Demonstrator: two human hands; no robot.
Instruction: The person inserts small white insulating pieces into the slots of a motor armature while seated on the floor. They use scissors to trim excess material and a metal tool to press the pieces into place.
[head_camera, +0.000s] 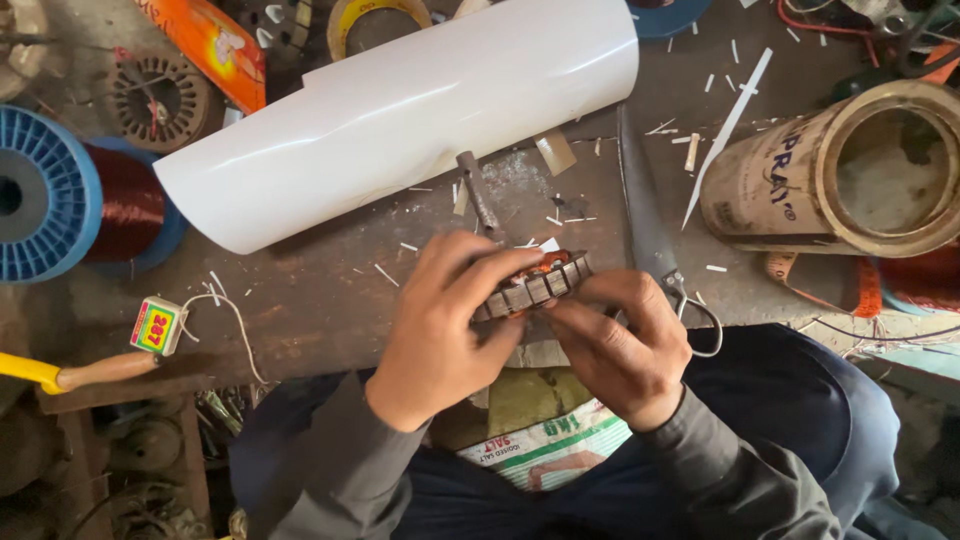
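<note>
Both hands wrapped around a small round metal motor core (533, 285) with copper wire inside. Left hand (440, 325) curled over the near-left rim, fingers (490, 268) closed on top. Right hand (625, 345) pinching the right edge, thumb just under the rim. Probably heavy for its size, hard, stiff, not slippery; thin wires easy to hurt, so best held by the outer steel ring. Tilted on edge, long side running left to right between the fingers, rising a little to the right.
</note>
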